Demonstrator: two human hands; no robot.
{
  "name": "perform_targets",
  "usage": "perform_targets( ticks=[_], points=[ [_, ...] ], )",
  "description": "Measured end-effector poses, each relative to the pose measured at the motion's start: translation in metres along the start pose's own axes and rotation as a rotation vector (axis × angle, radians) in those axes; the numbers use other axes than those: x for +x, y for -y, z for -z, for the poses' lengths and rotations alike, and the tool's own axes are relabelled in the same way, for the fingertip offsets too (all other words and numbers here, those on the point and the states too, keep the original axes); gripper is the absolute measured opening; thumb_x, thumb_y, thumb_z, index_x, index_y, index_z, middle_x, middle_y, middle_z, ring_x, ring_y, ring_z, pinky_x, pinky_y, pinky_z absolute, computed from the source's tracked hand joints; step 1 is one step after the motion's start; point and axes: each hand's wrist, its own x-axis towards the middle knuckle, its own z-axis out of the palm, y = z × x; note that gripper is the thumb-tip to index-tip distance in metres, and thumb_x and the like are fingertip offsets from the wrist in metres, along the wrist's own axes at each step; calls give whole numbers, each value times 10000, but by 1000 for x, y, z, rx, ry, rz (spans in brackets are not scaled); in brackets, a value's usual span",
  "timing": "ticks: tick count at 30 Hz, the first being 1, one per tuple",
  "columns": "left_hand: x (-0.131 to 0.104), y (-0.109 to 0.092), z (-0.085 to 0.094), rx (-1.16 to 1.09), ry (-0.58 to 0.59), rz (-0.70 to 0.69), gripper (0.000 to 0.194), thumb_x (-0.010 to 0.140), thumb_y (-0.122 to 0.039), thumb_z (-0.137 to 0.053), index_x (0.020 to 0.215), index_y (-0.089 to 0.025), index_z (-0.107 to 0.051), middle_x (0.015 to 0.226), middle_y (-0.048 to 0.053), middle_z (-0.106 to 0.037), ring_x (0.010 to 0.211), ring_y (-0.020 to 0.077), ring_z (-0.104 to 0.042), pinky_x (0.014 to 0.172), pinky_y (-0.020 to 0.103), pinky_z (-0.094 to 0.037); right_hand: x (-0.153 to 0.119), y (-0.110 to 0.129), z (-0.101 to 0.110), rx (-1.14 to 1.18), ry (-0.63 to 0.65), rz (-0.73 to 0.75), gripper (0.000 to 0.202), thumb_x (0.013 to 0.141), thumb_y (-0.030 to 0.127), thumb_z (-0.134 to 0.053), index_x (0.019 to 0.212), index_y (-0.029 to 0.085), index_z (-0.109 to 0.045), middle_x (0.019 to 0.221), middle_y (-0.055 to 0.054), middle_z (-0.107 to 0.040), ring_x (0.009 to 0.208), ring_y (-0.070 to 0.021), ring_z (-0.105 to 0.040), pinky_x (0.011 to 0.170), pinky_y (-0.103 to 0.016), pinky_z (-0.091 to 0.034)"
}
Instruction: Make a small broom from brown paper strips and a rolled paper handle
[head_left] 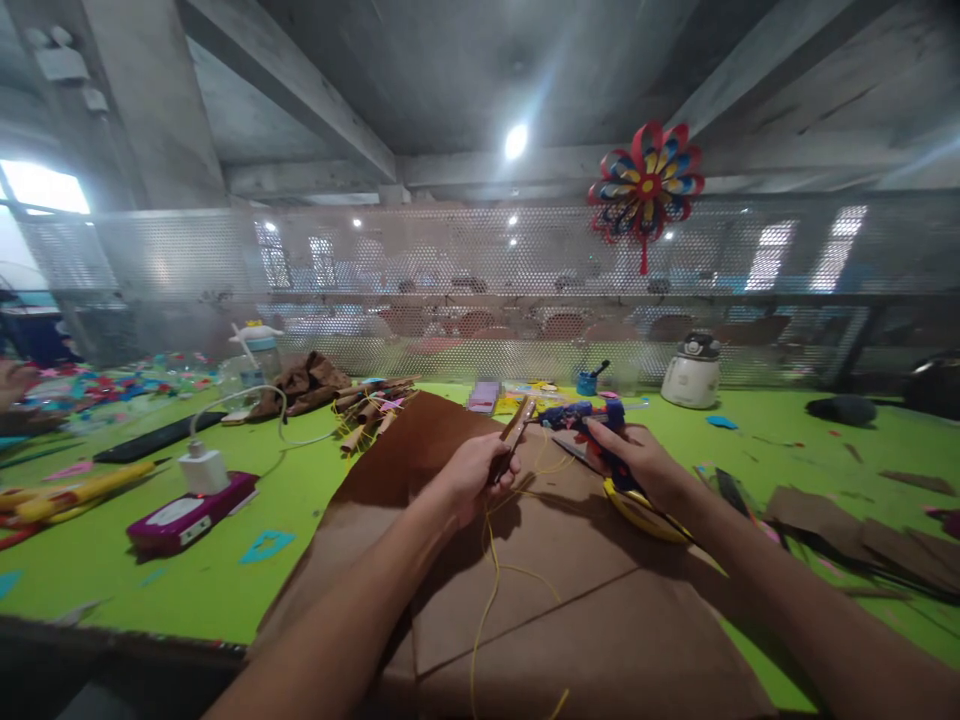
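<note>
Your left hand clamps the brown strip, right hand the glue gun. Aim just beyond left fingertips.

a red-rimmed flower ornament hangs by the perforated screen, above 1 white flask; 1 white charger sits on a purple power strip.

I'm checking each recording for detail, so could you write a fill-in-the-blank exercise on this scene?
1. The right hand grips a glue gun, while the ____ hand holds a brown paper roll.
2. The scissors near the right hand have ____ handles.
3. The white charger is plugged into a power strip colored ____.

Missing words: left; yellow; purple.
</note>
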Motion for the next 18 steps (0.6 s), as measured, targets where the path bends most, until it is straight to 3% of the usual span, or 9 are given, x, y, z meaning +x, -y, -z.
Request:
perform_targets(
  ticks=[9,18],
  points=[
    [-4,-4,-2,1,-34,2,87,756,-188,-456,755,-132,-522,608,6,-528,409,41,-370,368,158,-206,-4,-2,-5,-63,92,-11,486,809,593,-507,600,155,-541,503,12,-438,467,-102,-357,467,-258,-247],
    [-3,-6,-2,-6,-120,-5,141,738,-151,-434,837,-128,-531,605,7,-518,427,54,-389,381,166,-195,-4,3,-2,13,7,16,491,778,600,-539,555,163,-521,503,7,-434,470,-104,-351,466,-265,-253]
  ],
)
